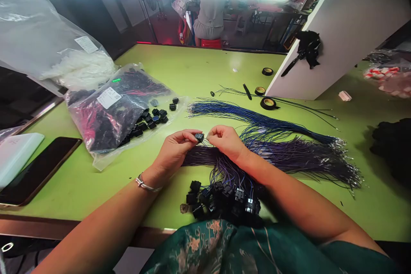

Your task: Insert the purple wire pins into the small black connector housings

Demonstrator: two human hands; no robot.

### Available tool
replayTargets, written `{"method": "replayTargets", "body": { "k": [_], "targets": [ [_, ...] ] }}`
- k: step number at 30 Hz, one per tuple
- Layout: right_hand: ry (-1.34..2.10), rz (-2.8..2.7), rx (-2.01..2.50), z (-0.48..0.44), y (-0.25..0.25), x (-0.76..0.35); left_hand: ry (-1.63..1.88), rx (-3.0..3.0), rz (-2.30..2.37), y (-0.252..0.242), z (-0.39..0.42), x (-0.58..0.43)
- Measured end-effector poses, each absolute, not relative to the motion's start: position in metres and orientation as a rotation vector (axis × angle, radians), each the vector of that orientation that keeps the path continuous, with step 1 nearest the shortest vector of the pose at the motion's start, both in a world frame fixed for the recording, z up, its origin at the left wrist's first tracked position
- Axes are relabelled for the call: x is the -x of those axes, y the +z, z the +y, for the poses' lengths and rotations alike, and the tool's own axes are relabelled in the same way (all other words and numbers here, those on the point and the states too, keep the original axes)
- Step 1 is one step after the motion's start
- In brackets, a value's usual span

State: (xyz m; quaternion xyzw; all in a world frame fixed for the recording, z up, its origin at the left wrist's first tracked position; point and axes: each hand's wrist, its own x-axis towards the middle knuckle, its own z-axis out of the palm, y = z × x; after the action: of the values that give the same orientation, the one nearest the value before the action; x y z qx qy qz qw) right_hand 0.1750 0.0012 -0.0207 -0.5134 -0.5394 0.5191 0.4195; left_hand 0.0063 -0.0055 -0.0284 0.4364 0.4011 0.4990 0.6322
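Between thumb and fingers, my left hand (176, 150) holds a small black connector housing (199, 137) above the table. My right hand (226, 141) is pinched close on its right side, on what looks like a thin wire (207, 140) at the connector. Behind my hands lies a long bundle of blue wires (244, 115) with metal terminals at the ends. A bundle of dark purple wires (295, 156) runs beneath my right wrist. Nearest my body, black connectors with wires attached (227, 197) are heaped at the table's front edge.
On the left, a clear plastic bag (109, 115) spills loose black connectors (150, 120). A phone (38, 171) lies at the left edge. Black tape rolls (268, 103) sit near a white upright panel (321, 51). Another person (208, 17) sits far behind the table.
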Motion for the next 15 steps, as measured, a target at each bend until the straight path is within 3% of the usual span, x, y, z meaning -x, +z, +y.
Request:
{"method": "replayTargets", "body": {
  "k": [15],
  "targets": [
    [1.248, -1.438, 1.383, -0.0012, -0.0224, -0.1725, 1.14, -1.119, 0.939, -0.0356, -0.0052, -0.009]
  ]
}}
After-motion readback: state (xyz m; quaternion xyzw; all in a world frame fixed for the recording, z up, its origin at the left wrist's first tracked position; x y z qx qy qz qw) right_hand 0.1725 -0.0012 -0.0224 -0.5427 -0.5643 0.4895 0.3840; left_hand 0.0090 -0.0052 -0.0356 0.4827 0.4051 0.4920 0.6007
